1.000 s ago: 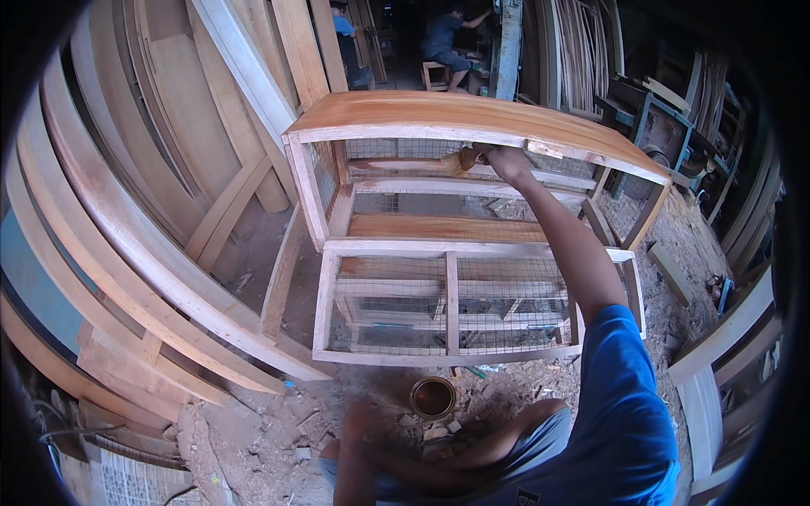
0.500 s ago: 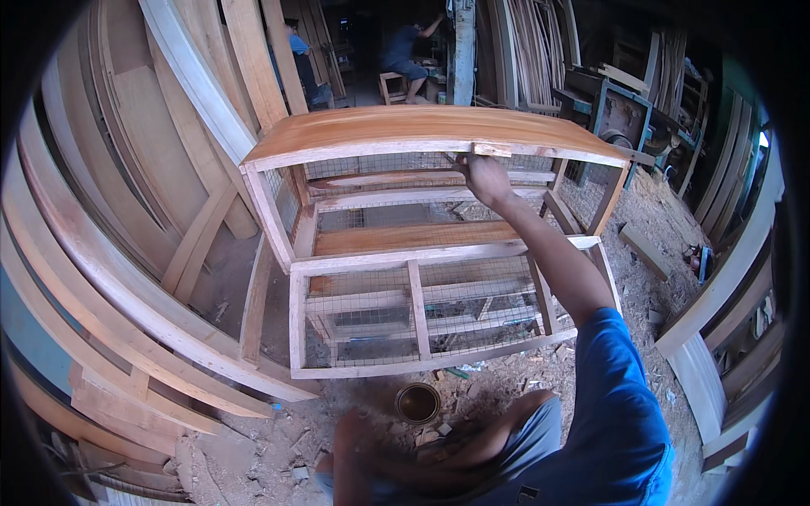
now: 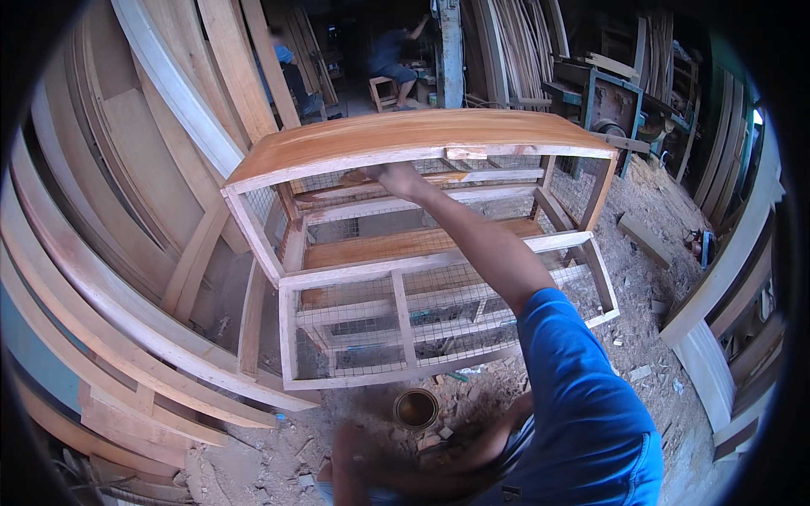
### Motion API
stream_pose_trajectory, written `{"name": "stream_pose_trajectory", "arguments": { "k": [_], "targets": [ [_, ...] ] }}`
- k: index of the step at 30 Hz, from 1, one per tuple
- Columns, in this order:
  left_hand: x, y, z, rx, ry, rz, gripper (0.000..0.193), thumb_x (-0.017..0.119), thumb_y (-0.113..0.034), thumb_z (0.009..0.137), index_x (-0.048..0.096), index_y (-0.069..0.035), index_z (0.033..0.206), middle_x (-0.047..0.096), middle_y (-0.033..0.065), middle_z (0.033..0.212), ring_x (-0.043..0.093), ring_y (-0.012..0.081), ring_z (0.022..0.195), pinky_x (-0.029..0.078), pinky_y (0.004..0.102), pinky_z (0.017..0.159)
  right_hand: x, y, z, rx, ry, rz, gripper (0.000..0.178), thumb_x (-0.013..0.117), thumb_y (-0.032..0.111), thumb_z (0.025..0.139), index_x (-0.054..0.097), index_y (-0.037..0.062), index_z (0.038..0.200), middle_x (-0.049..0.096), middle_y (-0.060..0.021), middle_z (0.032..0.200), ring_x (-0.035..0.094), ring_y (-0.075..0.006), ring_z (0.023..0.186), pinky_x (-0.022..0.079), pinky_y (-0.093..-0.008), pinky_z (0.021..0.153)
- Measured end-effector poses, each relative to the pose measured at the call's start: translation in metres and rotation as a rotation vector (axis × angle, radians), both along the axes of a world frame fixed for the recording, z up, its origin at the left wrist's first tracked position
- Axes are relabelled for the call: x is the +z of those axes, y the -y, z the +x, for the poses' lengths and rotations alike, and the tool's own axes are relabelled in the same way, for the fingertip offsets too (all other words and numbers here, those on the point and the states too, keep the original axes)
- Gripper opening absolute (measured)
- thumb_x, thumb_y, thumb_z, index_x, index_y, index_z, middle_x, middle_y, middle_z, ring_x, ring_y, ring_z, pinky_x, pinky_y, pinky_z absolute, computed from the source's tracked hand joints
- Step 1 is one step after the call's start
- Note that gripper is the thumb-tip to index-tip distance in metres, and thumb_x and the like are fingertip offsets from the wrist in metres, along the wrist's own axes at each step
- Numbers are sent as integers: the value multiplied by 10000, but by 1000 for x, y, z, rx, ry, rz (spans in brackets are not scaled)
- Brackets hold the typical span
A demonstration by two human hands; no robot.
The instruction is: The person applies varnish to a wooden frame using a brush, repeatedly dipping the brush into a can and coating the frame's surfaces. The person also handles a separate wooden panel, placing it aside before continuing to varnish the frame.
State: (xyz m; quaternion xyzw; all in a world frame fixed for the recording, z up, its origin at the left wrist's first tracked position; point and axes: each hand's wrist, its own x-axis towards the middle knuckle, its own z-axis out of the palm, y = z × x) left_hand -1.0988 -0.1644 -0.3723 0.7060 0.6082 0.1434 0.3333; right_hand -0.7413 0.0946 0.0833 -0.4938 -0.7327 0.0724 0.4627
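Observation:
A wooden frame cabinet (image 3: 337,276) with wire mesh sides and a brown board top (image 3: 422,131) stands in front of me. My right hand (image 3: 395,180) reaches into its upper opening, just under the top's front edge. The fingers are closed and partly blurred, and what they hold is too unclear to name. A small wood block (image 3: 466,153) sits on the front edge, right of the hand. On the ground before the cabinet is an open round tin (image 3: 416,409) with brownish contents. My left hand cannot be made out; a blurred limb shows at the lower edge.
Long planks (image 3: 110,278) lean and lie along the left; more boards (image 3: 717,278) stand at the right. A machine (image 3: 609,101) is at the back right, near a loose timber piece (image 3: 645,240). Shavings cover the ground. Two people are at the back.
My right hand has moved left under the cabinet top, from beside the wood block toward the left part of the opening. The view has shifted slightly.

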Motion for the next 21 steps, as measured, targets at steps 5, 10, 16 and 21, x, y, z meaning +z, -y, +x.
{"name": "stream_pose_trajectory", "arguments": {
  "k": [5, 10, 16, 21],
  "targets": [
    [-16, -6, 4, -14, -42, 4, 350, 738, -338, 814, 746, -42, 999, 725, 221, 945, 709, 376, 911, 554, 456, 824, -7, 28, 136, -382, 144, -36, 261, 589, 186, 983, 653, -10, 1143, 728, -158, 1054, 698, -237, 1006, 533, -373, 905],
    [-13, -9, 6, -31, -13, 27, 357, 705, -359, 838, 745, -48, 1010, 727, 206, 960, 703, 379, 932, 545, 452, 854, -9, 71, 234, -596, -17, 144, 395, 656, 313, 903, 651, 3, 1149, 683, -241, 1110, 645, -404, 1038, 500, -467, 911],
    [2, -7, 9, -45, -18, 47, 363, 715, -367, 827, 747, -51, 1003, 727, 201, 985, 700, 372, 956, 546, 446, 857, -11, 88, 210, -833, 245, 91, 374, 573, 391, 950, 702, 42, 989, 702, -252, 956, 663, -440, 913, 512, -536, 806],
    [10, -9, 7, -50, 10, -31, 342, 738, -340, 811, 745, -43, 979, 728, 203, 972, 706, 359, 943, 552, 440, 846, -32, 46, 138, -521, 334, 196, 381, 631, 309, 948, 652, -59, 1047, 690, -293, 951, 685, -416, 883, 544, -494, 800]
  ]
}}
